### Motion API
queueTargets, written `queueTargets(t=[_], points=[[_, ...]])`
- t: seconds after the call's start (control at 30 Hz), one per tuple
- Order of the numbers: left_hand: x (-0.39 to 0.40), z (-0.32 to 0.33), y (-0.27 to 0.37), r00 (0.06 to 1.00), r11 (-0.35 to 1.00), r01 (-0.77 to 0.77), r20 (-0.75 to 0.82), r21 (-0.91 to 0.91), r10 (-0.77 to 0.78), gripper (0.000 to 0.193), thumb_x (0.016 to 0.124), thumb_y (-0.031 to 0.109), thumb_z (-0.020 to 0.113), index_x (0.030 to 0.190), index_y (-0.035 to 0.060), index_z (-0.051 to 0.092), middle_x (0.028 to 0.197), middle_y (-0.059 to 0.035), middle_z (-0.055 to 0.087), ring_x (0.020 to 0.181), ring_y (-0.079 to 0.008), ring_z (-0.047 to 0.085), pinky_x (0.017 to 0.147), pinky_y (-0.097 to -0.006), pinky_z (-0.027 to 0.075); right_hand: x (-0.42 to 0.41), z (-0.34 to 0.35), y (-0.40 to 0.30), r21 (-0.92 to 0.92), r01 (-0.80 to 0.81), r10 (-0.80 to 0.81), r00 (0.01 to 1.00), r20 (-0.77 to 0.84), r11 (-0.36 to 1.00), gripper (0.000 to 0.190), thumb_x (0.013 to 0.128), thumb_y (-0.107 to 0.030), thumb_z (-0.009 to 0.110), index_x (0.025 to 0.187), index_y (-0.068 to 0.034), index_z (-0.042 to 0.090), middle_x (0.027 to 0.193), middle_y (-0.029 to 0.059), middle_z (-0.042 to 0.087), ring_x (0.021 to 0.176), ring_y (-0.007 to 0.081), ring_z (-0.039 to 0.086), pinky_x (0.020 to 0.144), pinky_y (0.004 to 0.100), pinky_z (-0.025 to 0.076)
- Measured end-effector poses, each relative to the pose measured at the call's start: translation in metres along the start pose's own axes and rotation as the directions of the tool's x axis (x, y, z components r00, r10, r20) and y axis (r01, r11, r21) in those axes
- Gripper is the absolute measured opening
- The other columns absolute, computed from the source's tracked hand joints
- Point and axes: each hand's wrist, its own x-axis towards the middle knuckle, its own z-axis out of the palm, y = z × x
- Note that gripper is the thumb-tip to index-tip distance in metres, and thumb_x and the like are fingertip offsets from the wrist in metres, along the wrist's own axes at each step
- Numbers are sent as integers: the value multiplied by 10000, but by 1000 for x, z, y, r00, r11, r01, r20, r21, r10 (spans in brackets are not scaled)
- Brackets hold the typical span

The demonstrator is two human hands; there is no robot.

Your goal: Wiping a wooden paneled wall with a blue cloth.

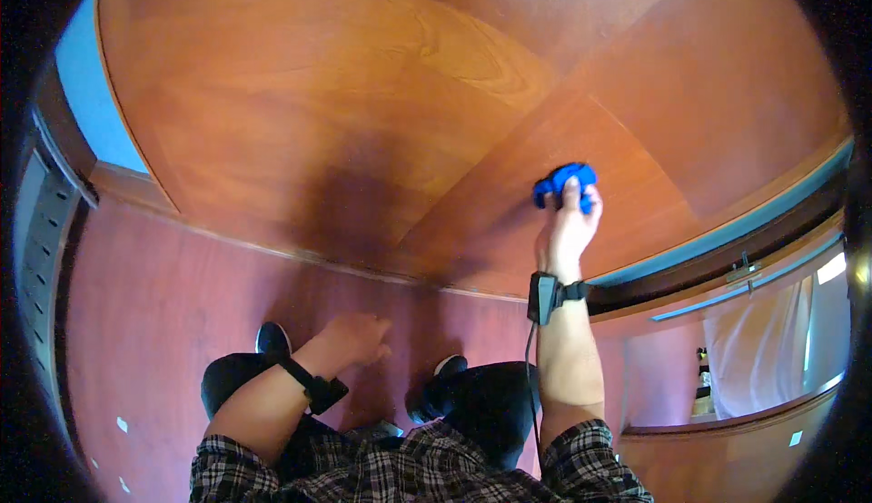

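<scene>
My right hand (573,220) grips a crumpled blue cloth (567,180) and holds it against a large wood-veneer panel (327,94) in front of me. A black strap with a small box and a cable is on that wrist. Low in front of my body, my left hand (357,341) hangs over the reddish floor with its fingers loosely curled. It touches nothing that I can see, and whether anything lies inside its fingers is hard to tell. A black strap circles that wrist too.
The panel's lower edge meets the reddish floor (157,285). A perforated metal strip (42,265) stands at the far left. To the right are a dark frame edge and an opening with a pale curtain (756,353). My shoes and bent knees are below; small white scraps (122,425) lie lower left.
</scene>
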Motion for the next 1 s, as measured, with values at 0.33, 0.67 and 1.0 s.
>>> queueTargets(t=[0.33, 0.67, 1.0], points=[[-8, 12, -8, 994, 998, -61, -90, -28, 58, 515, 913, 411, 744, 1300, 81, 659, 1190, -186, 736, 1088, -407, 699, 917, -539, 568, -12, 4, 14, -609, 729, -544, 662, 515, 312, 366, 830, -78, 879, 1147, -116, 699, 1112, 166, 591, 1088, 363, 588, 972, 444, 501], [-2, 11, -4, 998, 999, 21, -65, 24, -20, 281, 904, 287, 706, 1092, 79, 721, 1028, -168, 764, 986, -405, 733, 838, -530, 596, -117, -38, 147, -790, 262, -86, 962, 259, 554, 411, 856, -13, 792, 1164, 11, 521, 1196, 222, 551, 1173, 404, 550, 1048, 467, 452], [-5, 4, 5, 994, 995, -5, -107, -95, -5, 318, 883, 226, 701, 1162, 74, 688, 1140, -175, 740, 1047, -379, 721, 890, -523, 578, -176, -77, 279, 71, -707, 707, 686, -175, 703, 196, 994, -30, 667, 1152, -60, 556, 1159, 155, 635, 1036, 291, 660, 888, 506, 629]])
